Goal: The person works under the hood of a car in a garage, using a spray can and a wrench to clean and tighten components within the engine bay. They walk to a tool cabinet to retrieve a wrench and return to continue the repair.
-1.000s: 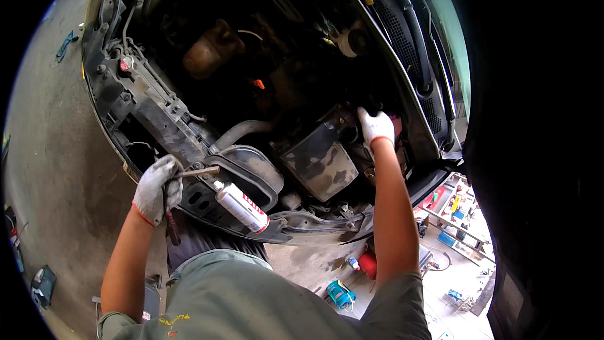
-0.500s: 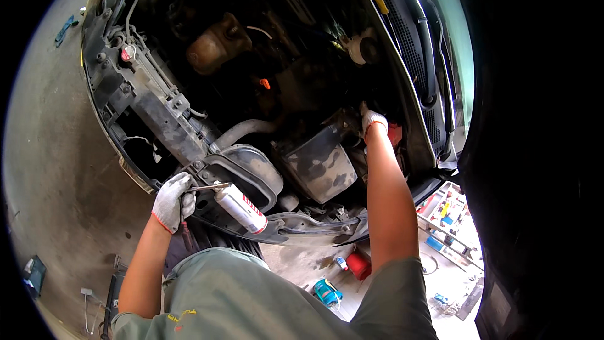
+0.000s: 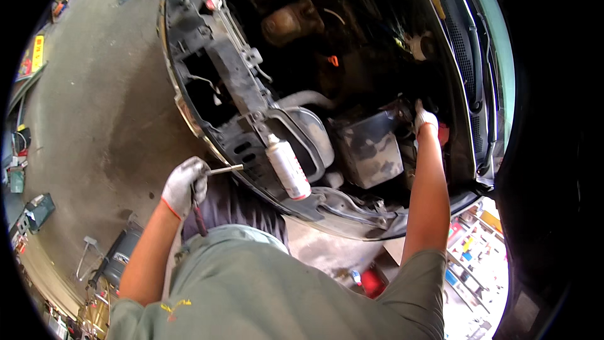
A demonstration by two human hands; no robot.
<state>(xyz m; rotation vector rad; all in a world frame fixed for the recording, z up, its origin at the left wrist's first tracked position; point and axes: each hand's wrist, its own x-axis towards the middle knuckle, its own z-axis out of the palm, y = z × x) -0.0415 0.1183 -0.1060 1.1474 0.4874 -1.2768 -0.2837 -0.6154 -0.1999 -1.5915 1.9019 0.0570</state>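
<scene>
In a white work glove, my left hand (image 3: pixel 184 187) is closed on a tool. A straight metal rod (image 3: pixel 225 169) sticks out of the grip to the right, and a dark red handle (image 3: pixel 200 220) shows below it; whether these are one piece I cannot tell. Right of the rod, a white spray can (image 3: pixel 288 167) rests tilted on the car's front edge, apart from my hand. My gloved right hand (image 3: pixel 426 121) reaches deep into the engine bay, beside a dusty black box (image 3: pixel 371 151). Its fingers are mostly lost in shadow, so what they touch is hidden.
The front frame (image 3: pixel 233 69) of the car runs along the left of the bay. A red cap (image 3: pixel 214 3), a brownish reservoir (image 3: pixel 292 22) and an orange pull (image 3: pixel 333 60) sit inside. A tool cart (image 3: pixel 472 258) stands lower right; a dark case (image 3: pixel 39 211) lies on the floor left.
The view has shifted, so the car appears further right. My left hand with the rod has drawn back from the spray can, leaving a gap. My right hand stays by the black box.
</scene>
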